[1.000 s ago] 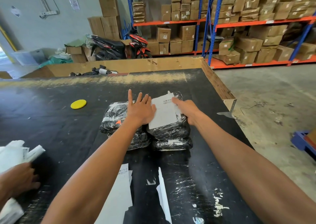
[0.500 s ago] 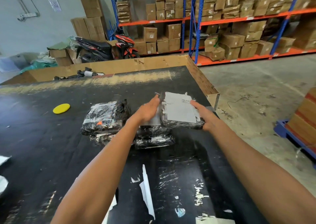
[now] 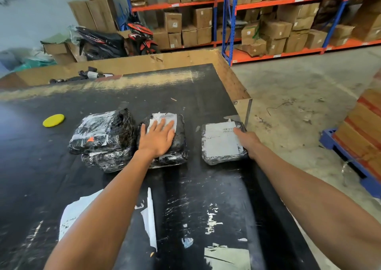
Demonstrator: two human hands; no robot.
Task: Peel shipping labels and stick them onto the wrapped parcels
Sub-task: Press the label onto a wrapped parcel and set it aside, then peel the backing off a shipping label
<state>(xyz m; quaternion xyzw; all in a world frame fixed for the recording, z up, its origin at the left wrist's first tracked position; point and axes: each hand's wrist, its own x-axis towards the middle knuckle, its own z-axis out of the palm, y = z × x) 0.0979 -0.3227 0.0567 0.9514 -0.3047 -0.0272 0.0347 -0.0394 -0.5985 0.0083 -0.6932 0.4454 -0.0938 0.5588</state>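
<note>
Parcels wrapped in black shiny plastic lie on the black worn bench [image 3: 61, 179] in three groups. At about 1 o'clock from the middle of the bench, close to its right edge, one flat black-wrapped parcel [image 3: 224, 156] lies alone with a large white shipping label [image 3: 221, 140] on its top. The right hand [image 3: 246, 140] rests at the right side of this parcel, its fingers on the label's edge; if they curl round the parcel I cannot tell. At 12 o'clock stands a stack of black-wrapped parcels [image 3: 177, 146], and the left hand [image 3: 157, 138] lies flat on its top with straight fingers spread over a white label [image 3: 167, 118]. Just beside it, at 11 o'clock, is another pile of black-wrapped parcels [image 3: 103, 137] with white paper patches. A round yellow disc [image 3: 53, 120] lies at 10 o'clock, apart from the piles. White paper strips [image 3: 150, 218] lie on the bench at 6 o'clock, between the forearms.
</note>
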